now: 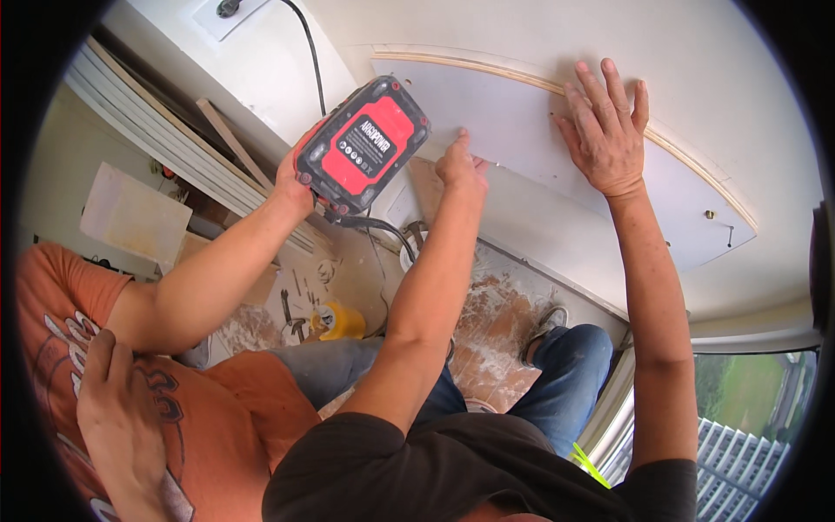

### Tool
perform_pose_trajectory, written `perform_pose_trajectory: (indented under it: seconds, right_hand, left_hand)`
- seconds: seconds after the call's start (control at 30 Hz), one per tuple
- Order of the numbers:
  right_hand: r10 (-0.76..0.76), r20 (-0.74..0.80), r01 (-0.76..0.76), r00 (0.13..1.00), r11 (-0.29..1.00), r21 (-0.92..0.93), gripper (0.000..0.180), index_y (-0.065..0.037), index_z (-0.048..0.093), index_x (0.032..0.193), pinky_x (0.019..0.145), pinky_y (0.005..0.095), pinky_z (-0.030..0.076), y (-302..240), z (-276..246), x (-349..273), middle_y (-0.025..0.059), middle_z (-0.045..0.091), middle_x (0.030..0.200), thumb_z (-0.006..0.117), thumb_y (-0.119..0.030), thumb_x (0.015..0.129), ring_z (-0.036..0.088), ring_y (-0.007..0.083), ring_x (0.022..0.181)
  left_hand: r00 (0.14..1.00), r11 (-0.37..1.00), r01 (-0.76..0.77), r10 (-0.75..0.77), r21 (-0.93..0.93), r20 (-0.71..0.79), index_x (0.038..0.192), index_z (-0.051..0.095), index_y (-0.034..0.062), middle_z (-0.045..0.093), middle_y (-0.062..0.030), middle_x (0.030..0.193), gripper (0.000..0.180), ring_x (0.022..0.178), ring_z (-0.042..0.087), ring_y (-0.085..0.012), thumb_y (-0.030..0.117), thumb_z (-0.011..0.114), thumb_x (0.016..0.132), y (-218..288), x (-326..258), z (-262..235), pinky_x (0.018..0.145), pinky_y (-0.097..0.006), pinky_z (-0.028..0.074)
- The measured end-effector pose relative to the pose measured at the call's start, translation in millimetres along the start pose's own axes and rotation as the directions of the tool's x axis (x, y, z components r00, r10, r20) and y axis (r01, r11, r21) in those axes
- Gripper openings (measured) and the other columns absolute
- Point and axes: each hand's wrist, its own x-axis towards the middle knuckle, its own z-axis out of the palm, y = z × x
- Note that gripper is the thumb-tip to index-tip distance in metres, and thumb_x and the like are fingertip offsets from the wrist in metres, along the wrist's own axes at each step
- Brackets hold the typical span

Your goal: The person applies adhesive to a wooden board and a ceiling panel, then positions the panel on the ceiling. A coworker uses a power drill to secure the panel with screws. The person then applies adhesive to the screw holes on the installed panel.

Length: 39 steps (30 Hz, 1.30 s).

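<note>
A long white board (513,113) with a curved edge of bare plywood lies against the wall. My right hand (609,143) is spread open over its upper edge, the fingertips reaching past onto the wall. My left hand (461,167) is at the board's lower edge, one digit up on the face and the others bent and mostly hidden. Left of it, a co-worker's hand (294,183) holds up a red and black boxy device (364,146) with a cable. A brass-coloured fitting (709,214) and a dark screw-like pin (731,231) stand out from the board's right end.
The co-worker in an orange shirt (235,426) is close on my left. Long strips (165,126) lean behind. On the dusty floor (487,348) are a yellow container (339,320) and loose tools. A black cord (309,43) runs from a wall socket. A window (757,400) is at lower right.
</note>
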Motion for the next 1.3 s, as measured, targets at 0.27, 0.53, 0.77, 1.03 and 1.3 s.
perform_pose_trajectory:
  seconds: [0.27, 0.53, 0.77, 1.03, 1.3]
  right_hand:
    - [0.016, -0.038, -0.016, 0.999, 1.0, -0.003, 0.048, -0.016, 0.067, 0.127, 0.128, 0.0577, 0.017, -0.9, 1.2, -0.7, 0.0, 0.054, 0.155, 0.084, -0.026, 0.084, 0.039, 0.0262, 0.154]
    - [0.021, -0.051, -0.021, 0.998, 1.0, 0.015, 0.048, -0.016, 0.067, 0.127, 0.129, 0.0572, 0.015, 0.4, 3.7, -0.7, 0.0, 0.055, 0.155, 0.084, -0.024, 0.083, 0.039, 0.0267, 0.154]
    - [0.033, -0.035, -0.033, 0.999, 0.999, -0.007, 0.047, -0.018, 0.067, 0.127, 0.13, 0.0542, 0.015, 0.2, 3.4, -1.8, -0.0009, 0.054, 0.156, 0.085, -0.027, 0.084, 0.037, 0.0264, 0.155]
    - [0.032, -0.018, -0.032, 0.999, 0.999, -0.02, 0.044, -0.018, 0.068, 0.126, 0.13, 0.0531, 0.015, -1.1, 2.8, -2.3, -0.0013, 0.055, 0.155, 0.084, -0.028, 0.086, 0.038, 0.0264, 0.154]
    - [0.009, -0.06, -0.008, 0.998, 1.0, 0.018, 0.039, -0.017, 0.065, 0.12, 0.131, 0.057, 0.012, 1.0, 4.3, -1.8, -0.0013, 0.054, 0.155, 0.082, -0.024, 0.086, 0.037, 0.0256, 0.154]
  left_hand:
    - [0.999, 0.996, -0.009, 0.007, 0.085, 0.033, 0.136, 0.055, -0.0077, 0.062, -0.0243, 0.134, 0.053, 0.123, 0.063, -0.041, 0.023, 0.075, 0.098, 0.3, 7.3, -5.7, 0.108, -0.055, 0.048]
    - [0.985, 0.992, 0.002, -0.025, 0.13, 0.173, 0.152, 0.045, -0.0003, 0.037, -0.0322, 0.155, 0.062, 0.144, 0.039, -0.0466, 0.028, 0.067, 0.101, 0.5, 9.6, -12.6, 0.12, -0.056, 0.035]
    - [0.985, 0.99, 0.019, -0.042, 0.138, 0.168, 0.152, 0.045, -0.0018, 0.032, -0.0353, 0.157, 0.061, 0.147, 0.036, -0.0484, 0.025, 0.066, 0.101, 2.6, 9.9, -11.6, 0.122, -0.058, 0.032]
    - [0.985, 0.989, 0.023, -0.047, 0.147, 0.164, 0.154, 0.042, -0.0024, 0.026, -0.037, 0.16, 0.062, 0.148, 0.032, -0.0501, 0.023, 0.064, 0.102, 2.3, 11.8, -13.2, 0.122, -0.059, 0.032]
    - [0.985, 0.984, 0.018, -0.047, 0.176, 0.164, 0.154, 0.042, -0.0017, 0.03, -0.0346, 0.159, 0.062, 0.149, 0.032, -0.0498, 0.025, 0.063, 0.102, 2.8, 9.1, -11.7, 0.122, -0.059, 0.032]
